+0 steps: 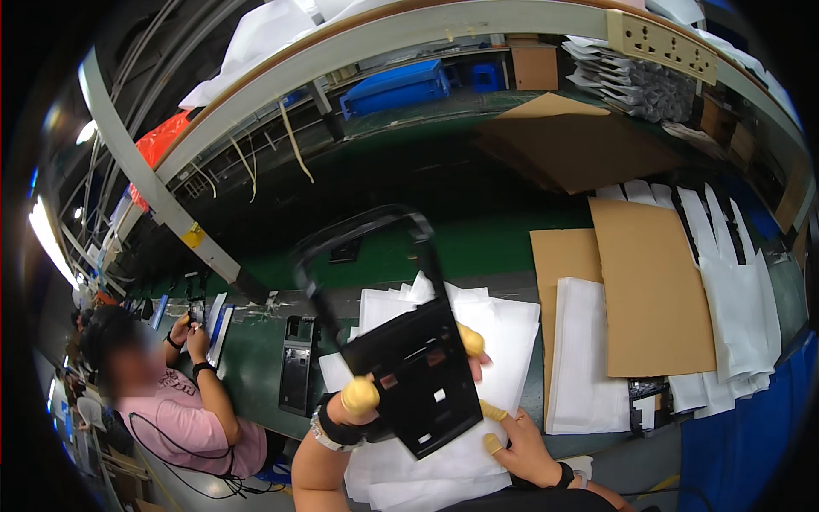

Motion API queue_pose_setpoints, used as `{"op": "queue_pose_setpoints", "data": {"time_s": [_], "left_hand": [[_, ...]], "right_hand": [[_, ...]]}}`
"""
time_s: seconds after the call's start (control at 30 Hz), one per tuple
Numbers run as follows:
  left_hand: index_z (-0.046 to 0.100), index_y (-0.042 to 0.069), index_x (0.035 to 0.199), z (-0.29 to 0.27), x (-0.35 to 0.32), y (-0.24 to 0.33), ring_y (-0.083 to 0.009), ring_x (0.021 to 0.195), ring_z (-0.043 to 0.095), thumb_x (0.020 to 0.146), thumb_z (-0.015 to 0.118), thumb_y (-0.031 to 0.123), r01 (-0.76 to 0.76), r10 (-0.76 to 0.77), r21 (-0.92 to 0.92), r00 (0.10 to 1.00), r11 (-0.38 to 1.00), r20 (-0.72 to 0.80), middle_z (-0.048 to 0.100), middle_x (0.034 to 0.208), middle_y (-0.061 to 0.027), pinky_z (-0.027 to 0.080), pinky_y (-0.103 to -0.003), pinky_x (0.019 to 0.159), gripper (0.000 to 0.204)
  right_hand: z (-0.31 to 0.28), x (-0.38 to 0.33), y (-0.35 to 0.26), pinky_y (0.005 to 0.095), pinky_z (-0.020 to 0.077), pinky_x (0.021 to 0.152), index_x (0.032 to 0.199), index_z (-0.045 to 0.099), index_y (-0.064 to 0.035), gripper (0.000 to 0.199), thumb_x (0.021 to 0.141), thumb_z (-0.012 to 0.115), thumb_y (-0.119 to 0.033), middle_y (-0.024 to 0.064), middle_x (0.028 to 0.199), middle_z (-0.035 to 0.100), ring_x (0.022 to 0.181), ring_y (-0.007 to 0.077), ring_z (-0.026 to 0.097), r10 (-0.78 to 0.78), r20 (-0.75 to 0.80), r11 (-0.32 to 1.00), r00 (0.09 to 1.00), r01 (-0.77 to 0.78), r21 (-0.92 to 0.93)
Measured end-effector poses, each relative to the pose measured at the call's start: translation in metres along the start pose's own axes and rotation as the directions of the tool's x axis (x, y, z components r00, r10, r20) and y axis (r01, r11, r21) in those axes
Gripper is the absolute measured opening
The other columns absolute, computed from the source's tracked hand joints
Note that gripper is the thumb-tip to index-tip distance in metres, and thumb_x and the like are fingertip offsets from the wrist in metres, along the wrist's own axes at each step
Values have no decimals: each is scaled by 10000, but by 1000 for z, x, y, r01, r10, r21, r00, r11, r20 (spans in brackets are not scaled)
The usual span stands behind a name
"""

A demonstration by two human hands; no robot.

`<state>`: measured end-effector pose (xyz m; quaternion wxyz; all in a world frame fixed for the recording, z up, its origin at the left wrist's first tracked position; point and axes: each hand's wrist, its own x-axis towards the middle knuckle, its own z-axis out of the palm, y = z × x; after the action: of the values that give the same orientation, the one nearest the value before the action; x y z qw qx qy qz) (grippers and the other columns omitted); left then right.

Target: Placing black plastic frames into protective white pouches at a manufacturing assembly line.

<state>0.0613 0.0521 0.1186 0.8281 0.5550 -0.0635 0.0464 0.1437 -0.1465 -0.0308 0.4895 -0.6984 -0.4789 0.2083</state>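
Left hand (345, 413) clamped on black frame (426, 375), tilted above white sheets (510, 328) on tabletop (258, 363). Right hand (531, 454) at white sheets; pinching or resting, can't tell. Best grip frame edges, avoid scuffing.

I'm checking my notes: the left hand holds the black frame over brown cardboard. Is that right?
Not quite: the head view shows the left hand holding the black frame over white sheets, not brown cardboard, which lies to their right.
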Motion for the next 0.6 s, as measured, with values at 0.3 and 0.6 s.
{"op": "queue_pose_setpoints", "data": {"time_s": [0.3,0.6], "left_hand": [[455,-43,1217,13,-14,-24,-449,958,560,640,675,611,20,-10,-356,1000,934,30,552,1003,-318,443,-540,859,900],[271,-126,1287,-8,9,8,-499,1059,503,698,637,622,-43,217,-606,952,794,216,456,1101,-380,435,-552,904,1021]], "right_hand": [[7,-2,18,415,401,877,1242,524,-96,498,750,586,-134,197,1086,527,985,360,498,40,67,996,997,-46,81],[5,0,6,406,402,871,1207,542,-46,445,772,563,-136,200,1060,540,976,347,493,44,-20,999,999,-44,27]]}}
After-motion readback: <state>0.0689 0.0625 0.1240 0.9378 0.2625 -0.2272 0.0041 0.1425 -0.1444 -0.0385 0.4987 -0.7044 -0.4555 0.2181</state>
